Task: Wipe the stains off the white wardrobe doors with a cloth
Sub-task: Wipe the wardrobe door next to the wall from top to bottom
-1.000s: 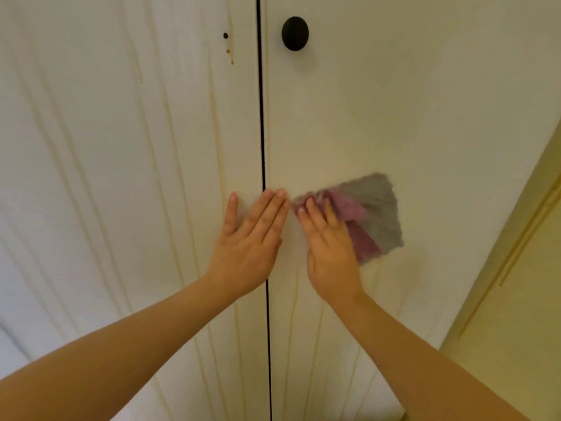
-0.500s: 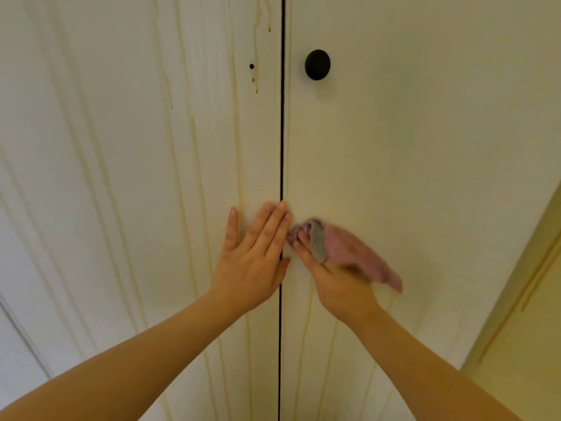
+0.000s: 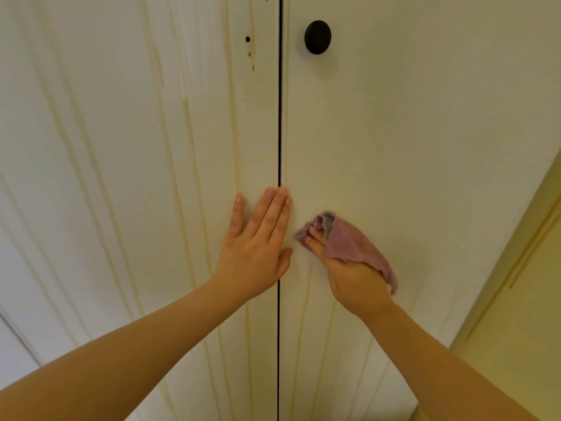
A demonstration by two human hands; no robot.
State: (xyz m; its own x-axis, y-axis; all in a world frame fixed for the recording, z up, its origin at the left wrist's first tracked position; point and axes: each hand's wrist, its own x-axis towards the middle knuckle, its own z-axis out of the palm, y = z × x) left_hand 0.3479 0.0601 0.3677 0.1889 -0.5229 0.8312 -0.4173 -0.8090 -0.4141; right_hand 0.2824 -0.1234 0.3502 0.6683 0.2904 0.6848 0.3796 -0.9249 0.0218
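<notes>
Cloth (image 3: 349, 240): bunched now, no longer spread, on the right door (image 3: 425, 147) beside the seam (image 3: 279, 117).
Right hand (image 3: 355, 281): I see curled fingers gripping it.
Left hand (image 3: 258, 247): straight fingers, mostly together, unmoved.
Meaning: streaks (image 3: 305, 314) below remain.

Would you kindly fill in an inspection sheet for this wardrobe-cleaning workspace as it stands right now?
Surface: white wardrobe doors, closed, with a dark gap between them; yellowish drip streaks run down the left door and the lower right door.
Job's things: pink and grey cloth, bunched against the right door near the gap.
Clutter: nothing seen.
Hands: left hand flat on the left door, fingers straight, fingertips at the gap; right hand grips the cloth.
Cables: nothing seen.
Surroundings: round black knob on the right door; small dark hole on the left door, brown spots below it; yellowish wall at right.
</notes>
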